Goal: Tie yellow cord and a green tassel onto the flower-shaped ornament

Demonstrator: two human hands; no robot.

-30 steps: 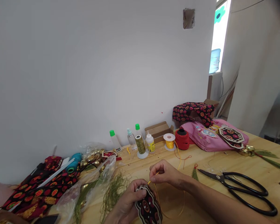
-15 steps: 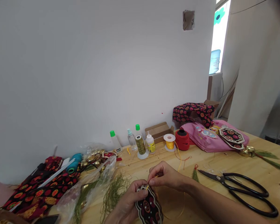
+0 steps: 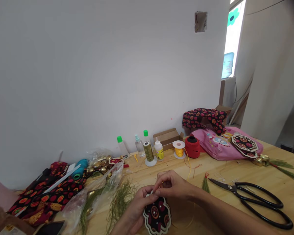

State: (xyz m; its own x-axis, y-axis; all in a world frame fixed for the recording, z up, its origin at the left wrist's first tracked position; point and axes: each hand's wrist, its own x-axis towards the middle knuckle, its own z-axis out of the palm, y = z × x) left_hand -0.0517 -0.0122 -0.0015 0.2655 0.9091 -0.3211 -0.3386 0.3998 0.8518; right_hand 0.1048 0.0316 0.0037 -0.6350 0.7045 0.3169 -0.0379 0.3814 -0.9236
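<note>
My left hand (image 3: 140, 205) is closed around the edge of a scalloped ornament (image 3: 159, 216), which has a pale border, dark patterned fabric and small pearly beads. At the top of this ornament my right hand (image 3: 172, 186) pinches with thumb and forefinger, touching the left thumb. Yellow cord (image 3: 189, 169) runs from its spool (image 3: 179, 150) down behind my right wrist and reappears in a loop below. The fingers hide the end of the cord at the ornament's top.
Large black scissors (image 3: 252, 195) lie right of my forearm, beside a small green tassel (image 3: 205, 183). Green threads (image 3: 121, 200) and a plastic bag (image 3: 100, 192) lie to the left. Along the wall stand a glue bottle (image 3: 159, 150), an olive thread cone (image 3: 149, 152) and a red cone (image 3: 192, 148).
The ornament has turned so its face shows more fully. My right fingers have moved slightly down over its top, covering the yellow cord that showed there. The view has shifted slightly.
</note>
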